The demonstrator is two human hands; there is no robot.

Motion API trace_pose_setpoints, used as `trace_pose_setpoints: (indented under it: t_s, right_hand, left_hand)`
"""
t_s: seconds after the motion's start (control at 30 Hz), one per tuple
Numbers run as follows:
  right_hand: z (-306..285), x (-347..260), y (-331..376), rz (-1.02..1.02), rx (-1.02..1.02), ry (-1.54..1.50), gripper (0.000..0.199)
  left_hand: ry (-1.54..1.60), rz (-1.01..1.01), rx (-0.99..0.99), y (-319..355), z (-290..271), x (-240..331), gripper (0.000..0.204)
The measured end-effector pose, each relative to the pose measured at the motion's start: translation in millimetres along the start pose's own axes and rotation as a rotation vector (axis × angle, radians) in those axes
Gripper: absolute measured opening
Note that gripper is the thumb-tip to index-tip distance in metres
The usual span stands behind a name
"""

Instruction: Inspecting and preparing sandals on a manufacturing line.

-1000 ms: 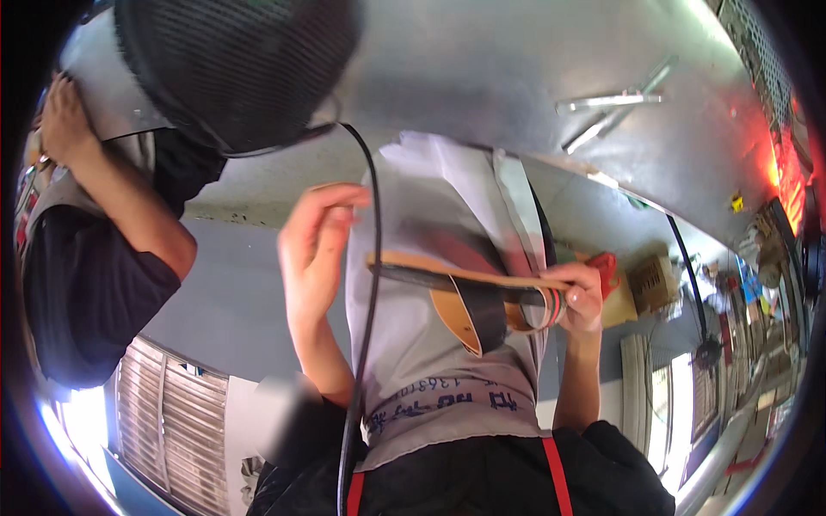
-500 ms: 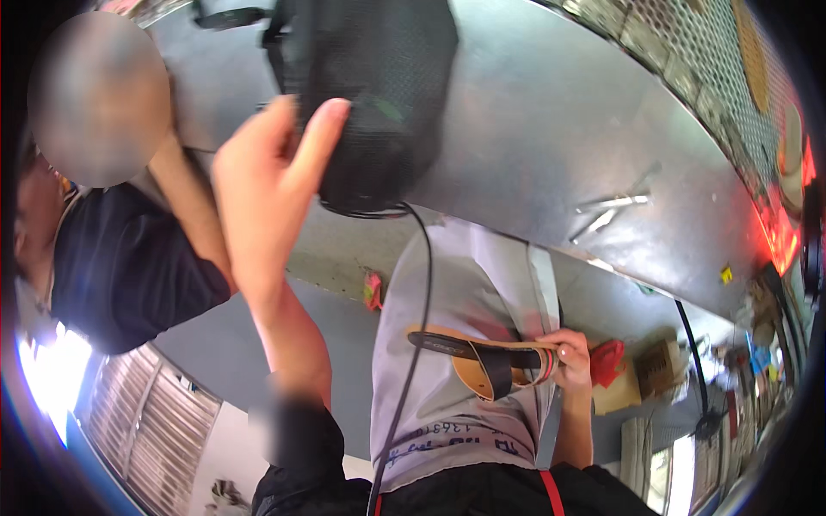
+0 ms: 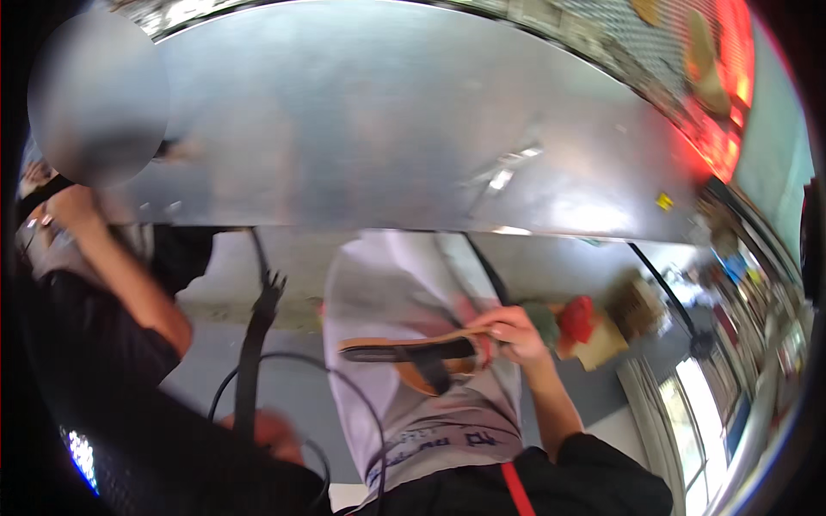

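While the right hand (image 3: 514,334) pinches a flat brown leather shoe sole (image 3: 413,353), work goes on.
Left of the sole, the left hand (image 3: 262,428) grips a black strap (image 3: 249,361), fingers closed.

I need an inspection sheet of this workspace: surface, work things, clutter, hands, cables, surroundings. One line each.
Surface: bare metal table, shiny, with blurred reflections.
Work things: tan shoe sole with dark edge, lying over a grey apron.
Clutter: red and green objects and a small cardboard box beyond the sole.
Hands: right hand grips the sole's end; left hand low, at a black strap.
Cables: black cable loops across the apron.
Surroundings: another person's arm at left; red glow at upper right.
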State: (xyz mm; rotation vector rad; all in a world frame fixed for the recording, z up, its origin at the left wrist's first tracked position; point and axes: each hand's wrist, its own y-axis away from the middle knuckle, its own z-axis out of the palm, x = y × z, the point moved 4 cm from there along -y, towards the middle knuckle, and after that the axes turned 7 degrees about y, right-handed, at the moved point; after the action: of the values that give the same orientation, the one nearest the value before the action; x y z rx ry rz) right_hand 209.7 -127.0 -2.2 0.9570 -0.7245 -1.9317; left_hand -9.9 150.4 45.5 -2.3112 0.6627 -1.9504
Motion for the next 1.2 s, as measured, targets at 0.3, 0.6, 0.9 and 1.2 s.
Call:
trace_pose_setpoints:
  t_s: [0.3, 0.6, 0.9, 1.2]
  right_hand:
    - [-3, 28, 9, -0.040, -0.025, -0.125, 0.031]
    - [0, 40, 10, -0.009, 0.062, -0.117, 0.039]
    - [-1, 41, 10, -0.034, 0.072, -0.120, 0.036]
    - [-3, 39, 9, -0.047, 0.087, -0.116, 0.037]
  left_hand:
    - [0.126, 0.017, 0.134, 21, 19, 2, 0.015]
    - [0.151, 0.017, 0.197, 31, 13, 9, 0.016]
    - [0.178, -0.011, 0.239, 37, 10, 12, 0.018]
    - [0.190, -0.062, 0.277, 46, 3, 12, 0.021]
